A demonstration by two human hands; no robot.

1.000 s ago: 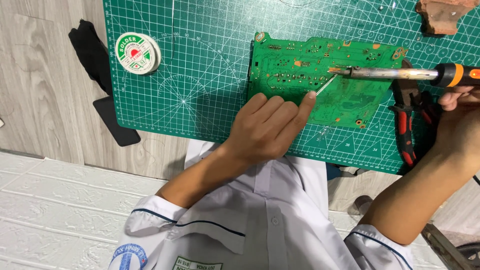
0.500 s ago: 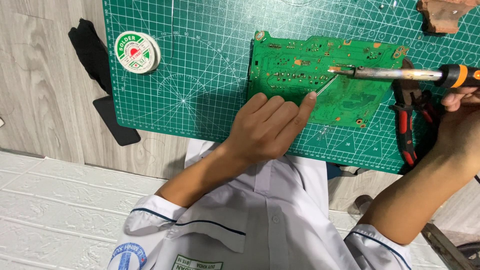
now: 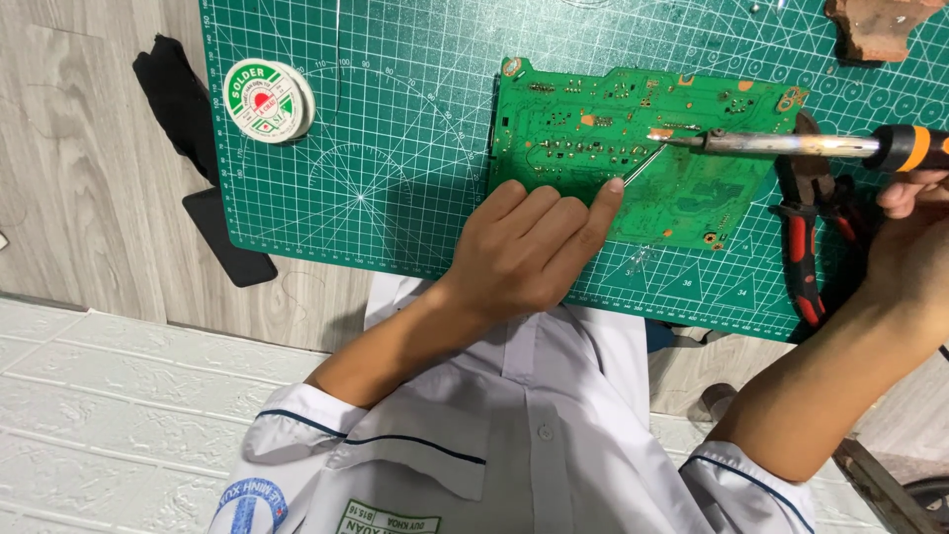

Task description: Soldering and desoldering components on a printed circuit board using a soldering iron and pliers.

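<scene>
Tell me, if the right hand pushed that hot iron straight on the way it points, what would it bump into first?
The right hand aims the soldering iron leftward. Its tip already sits at the green circuit board, next to the solder wire from the left hand. It would likely scrape along the board first.

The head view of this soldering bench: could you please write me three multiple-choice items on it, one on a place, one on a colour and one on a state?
1. Where does the solder spool lie?
A. On the cutting mat, left of the circuit board
B. On the board
C. On the wooden table off the mat

2. What colour are the pliers handles?
A. Blue
B. Red and black
C. Yellow

3. What is the soldering iron tip doing?
A. Lying flat on the mat
B. Resting on the spool
C. Meeting the board beside the solder wire

Answers: 1 A, the spool sits on the mat's left part. 2 B, both colours show. 3 C, the right hand holds the iron; the left hand feeds wire.
</scene>
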